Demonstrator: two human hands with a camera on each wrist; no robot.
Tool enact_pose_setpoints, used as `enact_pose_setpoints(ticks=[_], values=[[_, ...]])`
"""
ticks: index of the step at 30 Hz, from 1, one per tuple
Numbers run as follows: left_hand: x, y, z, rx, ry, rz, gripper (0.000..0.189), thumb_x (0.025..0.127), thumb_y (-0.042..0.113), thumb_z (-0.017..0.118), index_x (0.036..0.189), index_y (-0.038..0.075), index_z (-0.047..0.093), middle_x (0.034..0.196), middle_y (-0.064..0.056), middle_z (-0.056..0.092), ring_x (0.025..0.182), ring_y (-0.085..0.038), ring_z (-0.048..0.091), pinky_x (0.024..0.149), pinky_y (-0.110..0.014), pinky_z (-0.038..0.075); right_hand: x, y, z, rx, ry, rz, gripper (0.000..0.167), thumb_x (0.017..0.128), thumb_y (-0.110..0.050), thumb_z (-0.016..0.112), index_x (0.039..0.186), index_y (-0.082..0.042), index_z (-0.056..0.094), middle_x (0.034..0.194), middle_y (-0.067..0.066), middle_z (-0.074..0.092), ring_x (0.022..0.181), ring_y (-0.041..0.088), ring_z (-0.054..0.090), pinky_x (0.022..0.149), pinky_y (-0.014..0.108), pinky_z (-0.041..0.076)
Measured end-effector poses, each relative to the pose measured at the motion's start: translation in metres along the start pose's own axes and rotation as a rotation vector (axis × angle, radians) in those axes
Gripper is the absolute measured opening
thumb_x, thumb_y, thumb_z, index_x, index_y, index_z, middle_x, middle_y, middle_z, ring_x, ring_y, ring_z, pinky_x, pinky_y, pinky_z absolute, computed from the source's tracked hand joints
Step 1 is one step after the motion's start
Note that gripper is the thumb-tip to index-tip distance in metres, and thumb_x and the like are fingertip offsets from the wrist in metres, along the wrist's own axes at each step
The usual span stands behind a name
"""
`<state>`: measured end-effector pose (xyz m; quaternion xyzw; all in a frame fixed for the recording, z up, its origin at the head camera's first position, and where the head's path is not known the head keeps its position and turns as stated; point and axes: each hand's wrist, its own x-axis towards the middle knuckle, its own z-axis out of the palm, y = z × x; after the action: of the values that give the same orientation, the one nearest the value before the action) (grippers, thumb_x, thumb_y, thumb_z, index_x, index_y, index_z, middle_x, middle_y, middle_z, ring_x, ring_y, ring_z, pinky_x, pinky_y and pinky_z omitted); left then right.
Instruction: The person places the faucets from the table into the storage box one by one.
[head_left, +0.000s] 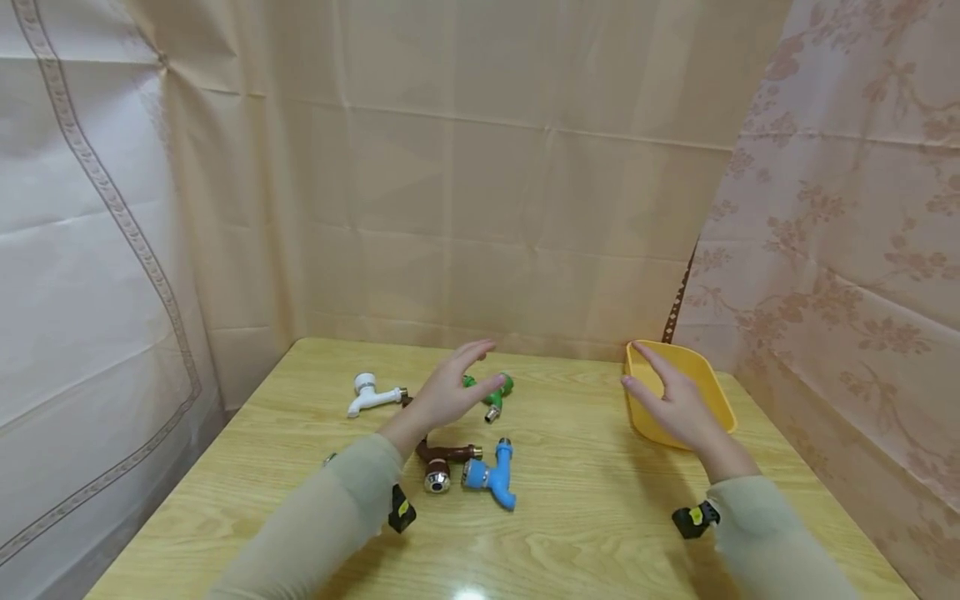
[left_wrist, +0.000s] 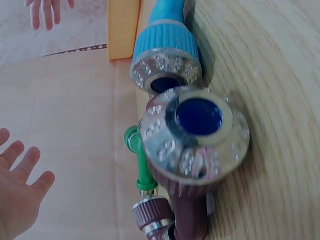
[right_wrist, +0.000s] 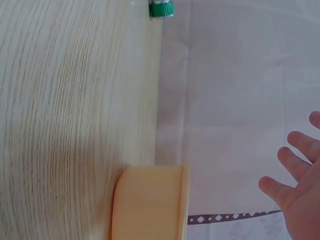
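My left hand [head_left: 450, 392] hovers above the taps, fingers extended and holding nothing. Around it lie a white tap [head_left: 375, 397], a green tap [head_left: 497, 398] partly hidden behind the thumb, a brown tap [head_left: 450, 452] with a silver-faced knob, and a blue tap [head_left: 498, 477]. Another brown, ribbed knob [left_wrist: 152, 212] shows behind the nearer brown tap [left_wrist: 190, 215] in the left wrist view. To the right, my right hand [head_left: 678, 408] is held up in front of a yellow plastic bin [head_left: 716, 396], its fingers spread and nothing in them.
Everything lies on a wood-grain table [head_left: 585, 533]. A beige cloth [head_left: 495, 208] hangs behind its far edge, with patterned cloth [head_left: 862, 250] at the right. Beside the left sleeve a small metallic bit [head_left: 329, 458] peeks out, mostly hidden.
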<state>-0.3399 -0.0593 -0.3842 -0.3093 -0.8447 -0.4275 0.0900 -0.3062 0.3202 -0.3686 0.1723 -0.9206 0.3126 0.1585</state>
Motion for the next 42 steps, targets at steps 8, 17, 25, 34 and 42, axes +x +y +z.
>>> enact_pose_setpoints(ticks=[8,17,25,34,42], values=[[0.006,-0.001,0.008,-0.090,0.036,0.014,0.067,0.101,0.052,0.059,0.156,0.018,0.043,0.155,-0.006,0.045,0.134,-0.024,0.048,0.110,-0.053,0.040,-0.002,0.013,-0.007,0.073,0.037,0.031,0.069,0.107,-0.039,0.054,0.161,-0.007,0.027,0.160,0.026,0.031,0.144,0.049,0.029,0.108,0.071,0.029],[0.012,0.004,0.017,-0.199,0.035,-0.035,0.063,0.102,0.046,0.061,0.154,0.015,0.045,0.153,-0.005,0.047,0.136,-0.030,0.048,0.111,-0.051,0.039,-0.001,0.028,-0.020,0.098,0.068,0.101,0.072,0.107,-0.043,0.051,0.161,-0.004,0.025,0.161,0.026,0.028,0.145,0.049,0.026,0.107,0.071,0.029],[0.015,0.007,0.025,-0.253,0.019,-0.051,0.064,0.102,0.046,0.060,0.154,0.013,0.043,0.156,-0.011,0.044,0.136,-0.034,0.047,0.111,-0.051,0.039,-0.002,0.039,-0.032,0.160,0.084,0.153,0.071,0.108,-0.044,0.048,0.160,-0.002,0.025,0.161,0.027,0.027,0.144,0.051,0.027,0.107,0.070,0.030],[0.020,0.012,0.034,-0.294,0.021,-0.089,0.063,0.103,0.048,0.058,0.154,0.014,0.045,0.155,-0.005,0.045,0.133,-0.026,0.051,0.106,-0.045,0.046,-0.005,0.052,-0.040,0.229,0.140,0.208,0.071,0.109,-0.043,0.045,0.159,0.003,0.026,0.155,0.033,0.033,0.139,0.053,0.033,0.109,0.069,0.028],[0.021,0.022,0.039,-0.343,0.008,-0.132,0.062,0.102,0.049,0.057,0.154,0.017,0.045,0.152,-0.006,0.050,0.132,-0.028,0.052,0.102,-0.048,0.049,-0.009,0.065,-0.046,0.224,0.178,0.296,0.075,0.107,-0.048,0.045,0.158,0.005,0.027,0.153,0.033,0.037,0.137,0.051,0.037,0.109,0.065,0.033]])
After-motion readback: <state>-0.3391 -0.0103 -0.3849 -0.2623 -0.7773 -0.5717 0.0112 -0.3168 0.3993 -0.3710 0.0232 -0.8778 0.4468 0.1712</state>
